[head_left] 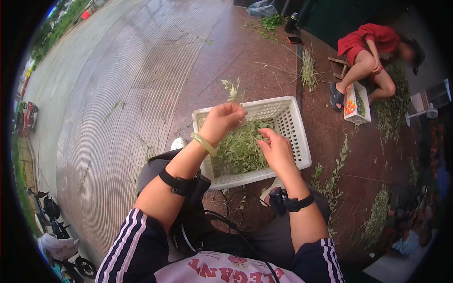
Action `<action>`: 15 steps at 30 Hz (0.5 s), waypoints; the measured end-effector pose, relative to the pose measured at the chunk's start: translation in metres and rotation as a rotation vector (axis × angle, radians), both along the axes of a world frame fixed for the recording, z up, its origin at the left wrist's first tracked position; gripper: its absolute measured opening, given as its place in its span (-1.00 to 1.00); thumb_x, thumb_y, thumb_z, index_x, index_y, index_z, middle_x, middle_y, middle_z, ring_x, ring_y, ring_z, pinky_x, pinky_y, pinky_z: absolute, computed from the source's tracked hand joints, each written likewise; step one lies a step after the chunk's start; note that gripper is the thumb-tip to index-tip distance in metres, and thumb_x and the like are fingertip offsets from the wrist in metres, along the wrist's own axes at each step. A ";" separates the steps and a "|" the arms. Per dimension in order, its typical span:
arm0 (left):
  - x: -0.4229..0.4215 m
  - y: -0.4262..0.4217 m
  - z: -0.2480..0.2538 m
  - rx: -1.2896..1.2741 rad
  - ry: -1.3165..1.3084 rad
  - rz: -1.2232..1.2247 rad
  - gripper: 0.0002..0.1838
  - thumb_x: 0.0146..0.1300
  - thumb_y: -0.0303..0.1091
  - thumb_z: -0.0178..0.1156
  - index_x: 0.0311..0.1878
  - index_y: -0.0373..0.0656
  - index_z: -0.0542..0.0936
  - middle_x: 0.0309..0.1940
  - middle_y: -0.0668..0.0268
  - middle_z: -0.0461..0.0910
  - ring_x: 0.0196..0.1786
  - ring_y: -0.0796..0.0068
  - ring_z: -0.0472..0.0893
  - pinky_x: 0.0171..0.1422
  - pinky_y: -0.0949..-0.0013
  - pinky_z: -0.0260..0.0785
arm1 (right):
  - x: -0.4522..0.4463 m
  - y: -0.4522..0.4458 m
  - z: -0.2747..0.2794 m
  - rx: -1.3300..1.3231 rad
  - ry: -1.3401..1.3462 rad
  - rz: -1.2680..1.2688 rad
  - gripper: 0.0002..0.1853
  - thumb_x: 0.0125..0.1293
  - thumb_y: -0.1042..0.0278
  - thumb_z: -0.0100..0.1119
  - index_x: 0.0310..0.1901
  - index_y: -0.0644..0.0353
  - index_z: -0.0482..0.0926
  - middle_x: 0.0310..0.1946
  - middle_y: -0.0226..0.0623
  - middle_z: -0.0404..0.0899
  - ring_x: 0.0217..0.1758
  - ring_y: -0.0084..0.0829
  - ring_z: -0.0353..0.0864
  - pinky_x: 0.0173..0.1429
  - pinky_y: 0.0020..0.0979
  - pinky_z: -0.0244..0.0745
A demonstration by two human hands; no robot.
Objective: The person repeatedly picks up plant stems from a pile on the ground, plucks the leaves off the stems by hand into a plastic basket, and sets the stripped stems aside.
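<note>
Pinching a leafy sprig in the closed left hand above a white plastic crate of loose leaves, with the right hand half-curled (any grip there unclear), and probably risking leaves lost over the rim through too slack a pinch.

My left hand covers part of the pale green leafy sprig it pinches, and whether my right hand has a leaf at its fingertips is too small to tell. Loose green leaves hide much of the floor of the white plastic slatted basket. The bottom edge cuts off my pale shirt front with red lettering; the head of the red-clothed person is blurred
</note>
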State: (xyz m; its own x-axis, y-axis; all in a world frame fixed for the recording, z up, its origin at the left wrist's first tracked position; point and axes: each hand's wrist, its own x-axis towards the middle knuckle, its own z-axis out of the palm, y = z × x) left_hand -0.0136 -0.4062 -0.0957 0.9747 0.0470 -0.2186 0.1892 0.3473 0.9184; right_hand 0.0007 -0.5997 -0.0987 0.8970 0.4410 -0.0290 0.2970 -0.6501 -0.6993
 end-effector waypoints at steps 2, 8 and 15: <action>-0.001 -0.005 -0.012 0.082 -0.033 -0.071 -0.86 0.22 -0.36 0.15 -0.31 -0.24 0.53 -0.47 0.42 0.53 -0.41 0.66 0.48 -0.27 0.55 0.34 | 0.003 0.002 0.002 0.180 0.026 -0.056 -0.75 0.17 0.39 0.16 -0.11 0.27 0.53 -0.34 -0.20 0.62 -0.33 -0.41 0.59 -0.19 -0.44 0.45; -0.012 -0.027 -0.019 0.407 -0.083 -0.218 -0.84 0.13 -0.36 0.19 -0.35 -0.29 0.56 -0.54 0.29 0.56 -0.45 0.56 0.50 -0.32 0.42 0.37 | 0.007 0.006 0.002 0.506 0.257 -0.095 -0.79 0.17 0.30 0.19 -0.29 0.30 0.56 -0.43 -0.27 0.62 -0.35 -0.52 0.59 -0.23 -0.49 0.44; -0.017 -0.033 -0.007 0.690 -0.237 -0.230 -0.88 0.13 -0.40 0.16 -0.34 -0.26 0.54 -0.55 0.20 0.56 -0.47 0.43 0.55 -0.33 0.34 0.38 | 0.013 -0.002 -0.001 0.553 0.179 -0.235 -0.80 0.21 0.30 0.16 -0.42 0.27 0.51 -0.50 -0.37 0.59 -0.45 -0.61 0.53 -0.33 -0.54 0.37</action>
